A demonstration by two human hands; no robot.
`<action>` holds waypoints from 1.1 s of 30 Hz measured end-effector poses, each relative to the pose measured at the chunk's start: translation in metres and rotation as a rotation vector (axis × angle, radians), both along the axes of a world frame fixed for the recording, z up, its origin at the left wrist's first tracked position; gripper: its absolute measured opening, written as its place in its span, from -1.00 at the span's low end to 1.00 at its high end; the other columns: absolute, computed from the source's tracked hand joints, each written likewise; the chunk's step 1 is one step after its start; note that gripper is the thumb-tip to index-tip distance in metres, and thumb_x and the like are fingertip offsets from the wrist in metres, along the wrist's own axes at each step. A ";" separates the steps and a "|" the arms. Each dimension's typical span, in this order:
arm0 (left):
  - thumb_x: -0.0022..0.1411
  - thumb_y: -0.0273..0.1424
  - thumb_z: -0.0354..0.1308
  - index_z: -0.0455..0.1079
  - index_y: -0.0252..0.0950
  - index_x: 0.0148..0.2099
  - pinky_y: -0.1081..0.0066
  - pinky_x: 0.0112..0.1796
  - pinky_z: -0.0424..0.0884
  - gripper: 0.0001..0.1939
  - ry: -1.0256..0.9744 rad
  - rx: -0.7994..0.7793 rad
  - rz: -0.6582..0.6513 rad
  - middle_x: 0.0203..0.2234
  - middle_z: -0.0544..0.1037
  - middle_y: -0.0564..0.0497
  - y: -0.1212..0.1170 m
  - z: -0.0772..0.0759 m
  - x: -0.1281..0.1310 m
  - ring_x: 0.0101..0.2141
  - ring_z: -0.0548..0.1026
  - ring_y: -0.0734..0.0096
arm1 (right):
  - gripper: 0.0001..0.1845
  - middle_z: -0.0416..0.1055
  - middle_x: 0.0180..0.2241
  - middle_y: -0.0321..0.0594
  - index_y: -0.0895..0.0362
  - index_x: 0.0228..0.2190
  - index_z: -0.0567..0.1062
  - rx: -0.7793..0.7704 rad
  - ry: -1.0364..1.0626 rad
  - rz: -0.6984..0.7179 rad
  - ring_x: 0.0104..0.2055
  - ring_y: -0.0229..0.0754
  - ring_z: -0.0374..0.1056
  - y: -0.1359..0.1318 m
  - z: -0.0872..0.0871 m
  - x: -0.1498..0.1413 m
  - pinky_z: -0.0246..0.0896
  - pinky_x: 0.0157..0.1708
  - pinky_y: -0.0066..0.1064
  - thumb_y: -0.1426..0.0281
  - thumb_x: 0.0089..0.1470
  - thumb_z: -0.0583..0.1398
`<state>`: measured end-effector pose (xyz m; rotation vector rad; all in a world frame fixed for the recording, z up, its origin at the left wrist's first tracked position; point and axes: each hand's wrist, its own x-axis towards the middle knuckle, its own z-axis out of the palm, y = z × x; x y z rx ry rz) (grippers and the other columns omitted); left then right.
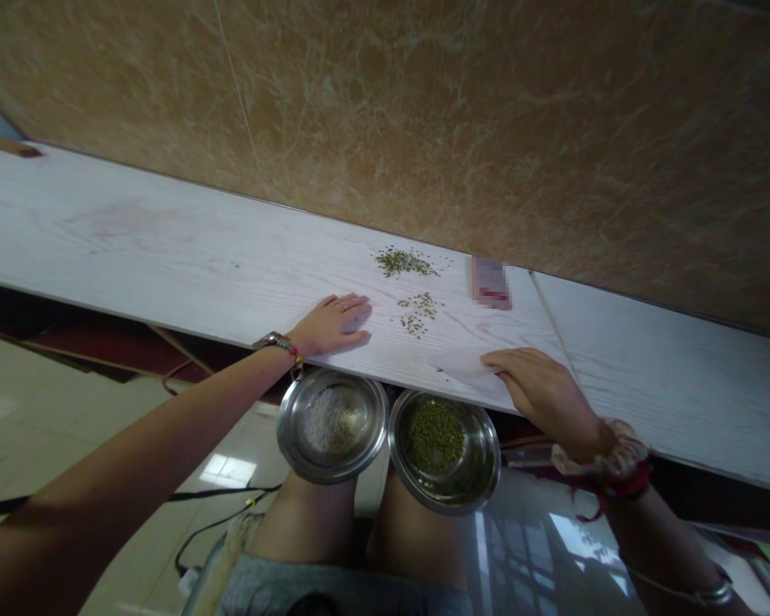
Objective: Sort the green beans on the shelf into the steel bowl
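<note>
My left hand [334, 327] lies flat on the white wooden ledge [186, 257], fingers spread, holding nothing. My right hand [539, 389] pinches a thin whitish sheet [462, 363] near the ledge's front edge; its exact kind is unclear. Small green beans, like mung beans, lie in two patches: a denser green pile [403, 262] near the wall and a looser scatter [418, 311] between my hands. Below the edge, a steel bowl [493, 466] holds many green beans. Beside it, a second steel bowl [284, 428] contains whitish grains, apparently rice.
A small pixelated object [489, 282] sits by the brown marbled wall [385, 111]. A brown stick-like piece [9, 146] lies at the far left. Both bowls are over my knees, and black cables [224, 518] run across the tiled floor at left.
</note>
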<state>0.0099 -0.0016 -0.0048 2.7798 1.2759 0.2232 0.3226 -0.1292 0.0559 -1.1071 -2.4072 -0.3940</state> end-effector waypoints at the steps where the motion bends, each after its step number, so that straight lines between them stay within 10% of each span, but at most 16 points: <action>1: 0.27 -0.08 -0.11 0.13 -0.24 0.20 0.19 0.15 0.02 -0.45 0.001 0.005 -0.002 0.23 0.16 -0.08 0.000 0.000 0.000 0.20 0.13 0.20 | -0.75 0.54 -0.37 -0.20 0.14 -0.29 0.44 0.005 0.005 -0.001 -0.32 -0.19 0.44 -0.001 0.002 0.001 0.34 -0.28 -0.32 0.59 0.09 0.02; 18: 0.27 -0.30 -0.03 0.32 -0.32 0.08 0.30 0.00 0.33 -0.62 -0.040 0.107 -0.392 0.07 0.40 -0.12 -0.006 0.006 -0.001 -0.01 0.41 0.27 | -0.74 0.54 -0.36 -0.21 0.14 -0.27 0.44 -0.001 -0.046 0.044 -0.32 -0.21 0.44 -0.024 0.016 -0.004 0.34 -0.29 -0.36 0.59 0.10 0.02; 24: 0.27 -0.32 -0.01 0.36 -0.32 0.03 0.31 -0.03 0.36 -0.66 -0.049 0.141 -0.415 0.03 0.43 -0.12 -0.006 0.005 -0.001 -0.05 0.44 0.28 | -0.75 0.53 -0.44 -0.17 0.18 -0.29 0.46 0.134 -0.136 -0.182 -0.42 -0.18 0.43 -0.025 0.011 -0.005 0.30 -0.39 -0.37 0.58 0.10 0.01; 33: 0.27 -0.32 -0.02 0.32 -0.29 0.06 0.33 -0.01 0.31 -0.65 -0.032 0.102 -0.378 0.06 0.41 -0.09 -0.007 0.005 0.000 -0.02 0.42 0.30 | -0.74 0.52 -0.42 -0.15 0.24 -0.29 0.45 -0.024 -0.102 -0.042 -0.41 -0.21 0.39 -0.054 0.021 -0.032 0.28 -0.38 -0.38 0.61 0.09 -0.02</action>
